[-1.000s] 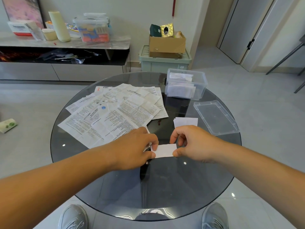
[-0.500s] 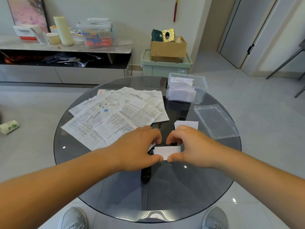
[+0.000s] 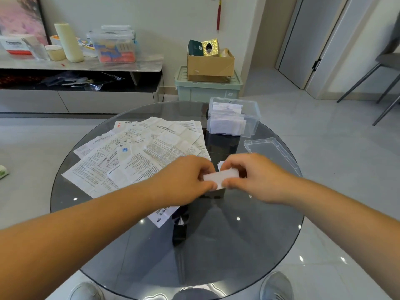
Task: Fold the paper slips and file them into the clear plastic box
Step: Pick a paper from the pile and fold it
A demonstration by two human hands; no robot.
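Note:
A small folded white paper slip [image 3: 220, 178] is held above the middle of the round glass table [image 3: 227, 252]. My left hand [image 3: 186, 180] pinches its left end and my right hand [image 3: 257, 176] pinches its right end. A spread of unfolded printed paper slips [image 3: 134, 154] covers the table's left half. The clear plastic box [image 3: 234, 119] stands open at the far right of the table with several folded slips inside. Its clear lid [image 3: 272, 153] lies flat to the right of my hands.
One printed sheet [image 3: 162, 215] shows under my left forearm. A few folded slips [image 3: 220, 164] peek out behind my right hand's fingers. Beyond the table stand a low shelf unit [image 3: 86, 68], a green bin [image 3: 207, 87] with a cardboard box on it, and chair legs at the far right.
Both hands have lifted the folded slip off the glass and moved it slightly away from me. The camera has tilted up a little.

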